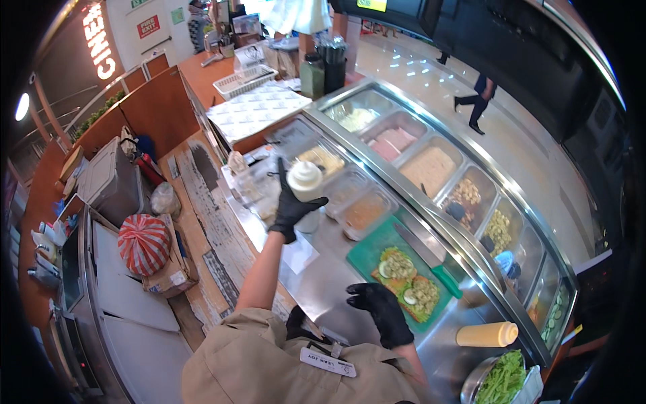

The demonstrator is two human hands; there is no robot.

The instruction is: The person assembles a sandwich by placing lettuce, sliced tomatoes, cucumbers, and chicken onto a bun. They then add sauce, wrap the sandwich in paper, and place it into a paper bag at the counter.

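Note:
My left hand [293, 210], in a black glove, is at a white squeeze bottle [306, 178]. Its index finger and thumb are spread in a V along the bottle's sides, not wrapped round it. My right hand [382, 313], also black-gloved, hovers empty by the near left edge of a green cutting board [363, 254], fingers apart and slightly bent. On that board lie two open bread pieces [408, 284] topped with lettuce, egg slices and a chunky pale filling. A knife [431, 256] with a green handle rests along the board's far side.
A yellow sauce bottle [487, 334] lies on the steel counter, near a bowl of lettuce [501, 380]. Beyond runs a metal-framed row of filling trays [431, 165]. Plastic tubs [367, 212] stand ahead of the board. Paper sheets [259, 111] lie farther off.

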